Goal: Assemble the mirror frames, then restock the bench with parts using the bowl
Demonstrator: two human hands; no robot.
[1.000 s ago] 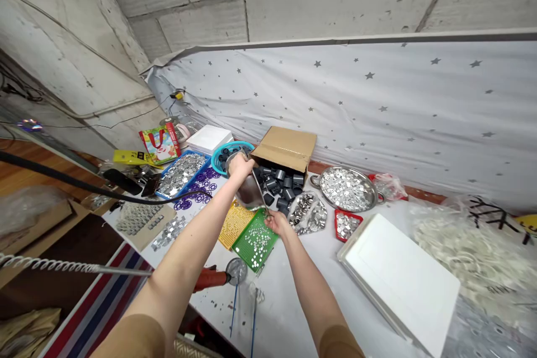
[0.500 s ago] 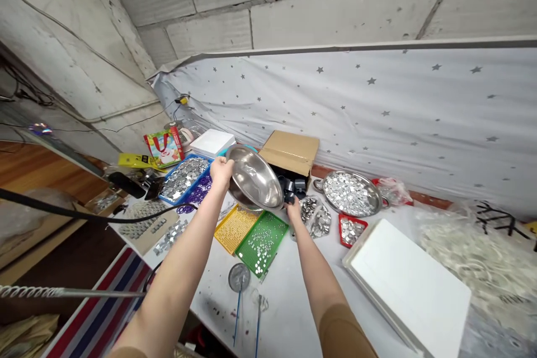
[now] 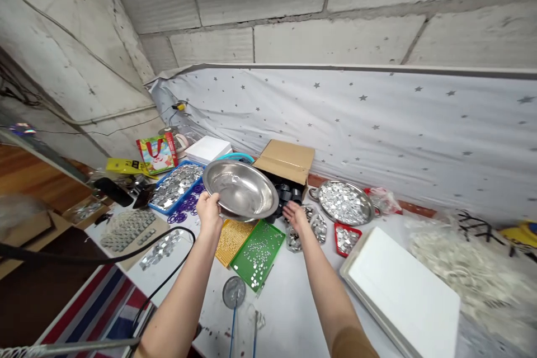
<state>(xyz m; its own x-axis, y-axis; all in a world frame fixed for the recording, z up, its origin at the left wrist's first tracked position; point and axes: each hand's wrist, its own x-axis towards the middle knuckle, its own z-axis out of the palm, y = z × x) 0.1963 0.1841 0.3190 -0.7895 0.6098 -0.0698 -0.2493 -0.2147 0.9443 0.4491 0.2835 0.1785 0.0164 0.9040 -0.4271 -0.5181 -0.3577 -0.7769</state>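
Over the last second we have brought the steel bowl point(image 3: 240, 187) flatter, its inside facing upward above the far end of the yellow tray point(image 3: 229, 254). Our left hand point(image 3: 208, 212) has its grip closed on the rim, seemingly bearing it alone; our right hand point(image 3: 296, 217) (loosely open, apparently holding nothing) is apart from it, by the black pieces point(image 3: 296, 196).

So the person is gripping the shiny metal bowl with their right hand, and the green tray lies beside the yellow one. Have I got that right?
Not quite: it's the other hand. The head view shows the left hand gripping the metal bowl at its rim, while the right hand is open. The green tray does lie beside the yellow tray.
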